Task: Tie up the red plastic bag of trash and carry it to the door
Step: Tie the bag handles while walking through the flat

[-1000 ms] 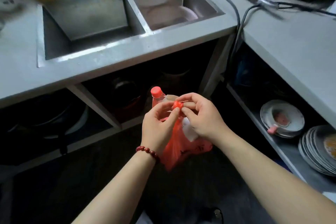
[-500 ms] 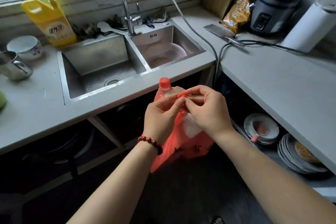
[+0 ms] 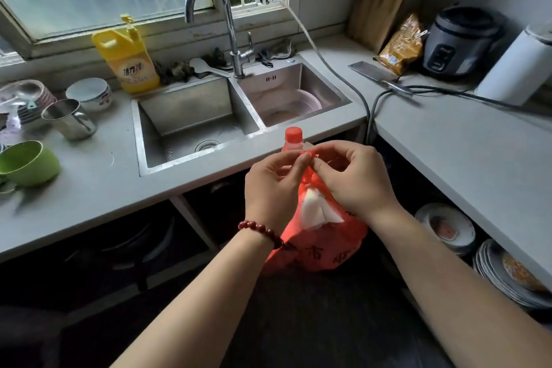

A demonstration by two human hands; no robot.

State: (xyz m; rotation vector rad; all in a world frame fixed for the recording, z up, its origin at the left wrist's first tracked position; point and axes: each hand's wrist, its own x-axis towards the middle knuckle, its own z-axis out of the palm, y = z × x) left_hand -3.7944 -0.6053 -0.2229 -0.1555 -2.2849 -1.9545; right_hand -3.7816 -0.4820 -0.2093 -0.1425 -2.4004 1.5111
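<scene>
The red plastic bag [image 3: 322,248] hangs in the air in front of the sink counter, with black characters printed on its side. White paper [image 3: 313,212] shows through its upper part. A bottle with a red cap [image 3: 293,134] sticks out of the top behind my fingers. My left hand [image 3: 271,185], with a red bead bracelet on its wrist, pinches the twisted red handles at the bag's mouth. My right hand [image 3: 355,179] pinches the same handles from the other side, fingertips touching those of the left. The knot itself is hidden by my fingers.
A double steel sink [image 3: 194,125] with a tall tap [image 3: 230,39] lies ahead. Yellow detergent jug [image 3: 125,57], steel mug [image 3: 70,119], green cup [image 3: 28,163] and bowls stand left. Cleaver [image 3: 379,76], rice cooker [image 3: 460,42] and cables lie right. Plates [image 3: 507,275] are stacked under the right counter.
The view has tilted up, now showing the tap and window. Both hands stay pinched on the bag's handles and the bag has risen to counter-edge height.
</scene>
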